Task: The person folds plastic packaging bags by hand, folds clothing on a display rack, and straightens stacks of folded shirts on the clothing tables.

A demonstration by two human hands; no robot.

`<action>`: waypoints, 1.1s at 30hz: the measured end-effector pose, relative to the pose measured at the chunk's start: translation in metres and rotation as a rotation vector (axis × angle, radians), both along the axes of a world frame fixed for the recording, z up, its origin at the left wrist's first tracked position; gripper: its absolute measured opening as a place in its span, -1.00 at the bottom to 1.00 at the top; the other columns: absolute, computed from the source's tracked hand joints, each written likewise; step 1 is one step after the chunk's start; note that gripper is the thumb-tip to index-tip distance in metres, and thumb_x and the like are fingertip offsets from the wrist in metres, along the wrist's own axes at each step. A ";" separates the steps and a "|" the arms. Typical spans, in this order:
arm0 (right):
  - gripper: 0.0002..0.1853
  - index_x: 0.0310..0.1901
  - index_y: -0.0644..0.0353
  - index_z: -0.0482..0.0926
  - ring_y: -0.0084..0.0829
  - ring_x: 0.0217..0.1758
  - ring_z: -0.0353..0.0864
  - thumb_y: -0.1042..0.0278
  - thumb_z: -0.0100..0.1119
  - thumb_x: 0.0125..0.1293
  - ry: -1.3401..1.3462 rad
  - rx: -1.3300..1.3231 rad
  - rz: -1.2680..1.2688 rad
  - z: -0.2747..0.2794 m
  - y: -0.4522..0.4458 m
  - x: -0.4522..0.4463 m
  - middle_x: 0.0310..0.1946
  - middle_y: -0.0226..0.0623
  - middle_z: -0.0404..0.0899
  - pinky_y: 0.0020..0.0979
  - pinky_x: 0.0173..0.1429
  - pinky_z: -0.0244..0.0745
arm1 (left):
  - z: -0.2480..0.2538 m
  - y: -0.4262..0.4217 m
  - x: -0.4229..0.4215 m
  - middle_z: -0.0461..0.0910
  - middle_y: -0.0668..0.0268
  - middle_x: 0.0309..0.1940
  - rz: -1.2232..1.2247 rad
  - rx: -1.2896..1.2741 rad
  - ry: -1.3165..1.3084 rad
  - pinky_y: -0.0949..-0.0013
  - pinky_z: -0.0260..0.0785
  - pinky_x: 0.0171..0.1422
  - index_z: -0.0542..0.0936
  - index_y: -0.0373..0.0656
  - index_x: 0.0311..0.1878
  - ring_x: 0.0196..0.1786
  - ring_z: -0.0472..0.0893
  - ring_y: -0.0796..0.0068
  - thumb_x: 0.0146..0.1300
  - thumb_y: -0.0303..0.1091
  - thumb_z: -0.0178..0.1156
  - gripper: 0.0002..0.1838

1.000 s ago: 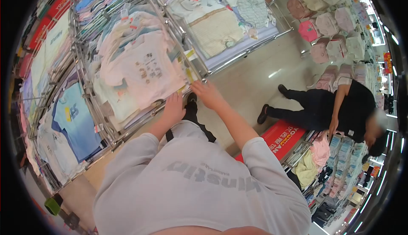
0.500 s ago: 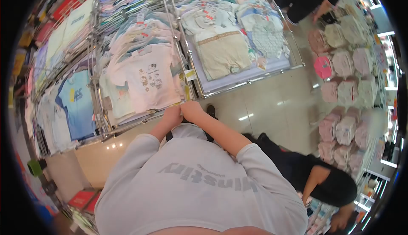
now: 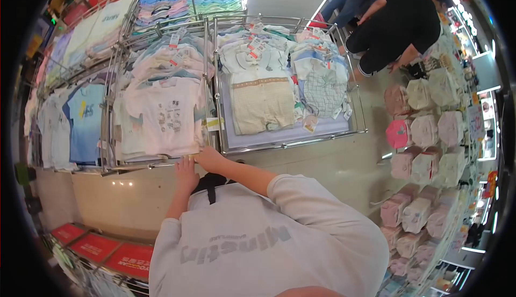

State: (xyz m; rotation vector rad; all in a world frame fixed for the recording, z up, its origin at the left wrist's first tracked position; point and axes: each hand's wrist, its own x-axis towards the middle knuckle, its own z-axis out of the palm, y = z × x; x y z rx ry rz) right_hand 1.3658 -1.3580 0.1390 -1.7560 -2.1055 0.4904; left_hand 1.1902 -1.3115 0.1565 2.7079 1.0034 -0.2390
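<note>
My left hand (image 3: 186,174) is at the front rail of a metal display rack (image 3: 156,165), its fingers bent against the edge below a pale pink printed T-shirt (image 3: 171,115). Beside it, almost touching, my right hand (image 3: 209,160) has its fingers closed at the same edge, near the shirt's lower right corner. A bit of yellow shows by the fingertips; what either hand grips is too small to make out. The pink shirt lies flat on top of overlapping shirts with tags.
Right of it, a rack section holds a beige and white outfit (image 3: 263,103). Blue shirts (image 3: 86,117) lie to the left. Caps (image 3: 424,130) hang on the right wall display. A person in black (image 3: 400,26) bends over at the upper right. Red signs (image 3: 129,259) stand at the lower left.
The view has turned, and the racks sit lower and more level in it. My hands have come together at the rail. The person in black near my right side has left the view.
</note>
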 end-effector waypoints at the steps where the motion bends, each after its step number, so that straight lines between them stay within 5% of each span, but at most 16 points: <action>1: -0.88 -0.31 0.15 0.67 -0.09 -0.31 0.74 0.35 0.21 0.17 0.014 0.044 0.022 -0.001 -0.002 0.003 -0.45 -0.13 0.70 -0.10 -0.17 0.54 | 0.000 0.000 0.002 0.30 0.01 0.47 0.035 -0.058 0.066 -0.16 -0.08 0.65 0.32 -0.19 0.46 0.58 0.17 -0.03 0.06 -0.30 0.35 -0.17; 13: -0.84 -0.30 0.16 0.73 -0.13 -0.23 0.78 0.35 0.18 0.20 -0.120 -0.230 -0.035 -0.012 0.014 -0.005 -0.38 -0.10 0.74 -0.10 -0.15 0.63 | -0.010 0.019 -0.035 0.40 0.04 0.42 -0.005 -0.268 -0.258 -0.20 -0.04 0.62 0.47 -0.13 0.35 0.57 0.22 -0.06 0.14 -0.34 0.33 -0.36; 19: -0.80 -0.25 0.18 0.71 -0.05 -0.19 0.77 0.27 0.16 0.30 -0.154 -0.434 -0.249 0.004 0.032 -0.043 -0.33 -0.07 0.74 -0.07 -0.15 0.63 | -0.002 0.067 -0.105 0.32 0.07 0.48 0.163 0.098 -0.277 -0.25 -0.02 0.60 0.45 -0.09 0.41 0.59 0.18 -0.04 0.08 -0.40 0.30 -0.28; 22: -0.74 -0.14 0.22 0.66 -0.01 0.00 0.72 0.20 0.15 0.35 -0.013 -0.276 -0.350 0.008 0.048 -0.101 -0.18 0.00 0.74 -0.06 0.00 0.61 | 0.016 0.097 -0.155 0.27 0.06 0.52 0.199 0.041 -0.081 -0.29 -0.05 0.60 0.36 -0.06 0.49 0.60 0.16 -0.02 0.09 -0.41 0.28 -0.20; 23: -0.64 0.01 0.28 0.58 0.01 0.17 0.61 0.14 0.15 0.39 0.093 -0.244 -0.336 0.007 0.056 -0.122 0.00 0.08 0.65 -0.01 0.14 0.55 | -0.001 0.109 -0.177 0.27 0.12 0.53 0.106 0.051 -0.108 -0.34 -0.05 0.57 0.29 -0.02 0.55 0.61 0.17 0.06 0.12 -0.38 0.25 -0.16; 26: -0.58 0.10 0.28 0.54 0.05 0.28 0.51 0.11 0.16 0.39 0.061 0.280 -0.384 0.009 0.087 -0.196 0.12 0.08 0.55 0.01 0.26 0.48 | -0.006 0.135 -0.221 0.26 0.19 0.55 0.096 -0.029 -0.214 -0.34 -0.03 0.56 0.33 -0.01 0.52 0.61 0.17 0.14 0.16 -0.39 0.21 -0.23; 30: -0.37 0.32 0.23 0.42 0.08 0.49 0.29 0.08 0.30 0.30 -0.033 -0.156 -0.254 0.013 0.137 -0.263 0.39 0.11 0.35 0.11 0.49 0.25 | -0.021 0.163 -0.274 0.20 0.26 0.59 0.029 0.077 -0.177 -0.28 -0.01 0.58 0.33 -0.02 0.51 0.61 0.17 0.16 0.11 -0.39 0.28 -0.19; 33: -0.22 0.43 0.18 0.31 0.07 0.54 0.22 0.03 0.34 0.24 -0.285 -0.233 -0.392 0.011 0.155 -0.299 0.47 0.09 0.26 0.33 0.48 0.13 | -0.019 0.180 -0.325 0.28 0.18 0.53 0.238 -0.007 -0.189 -0.18 0.10 0.55 0.38 -0.03 0.47 0.57 0.25 0.15 0.16 -0.32 0.26 -0.27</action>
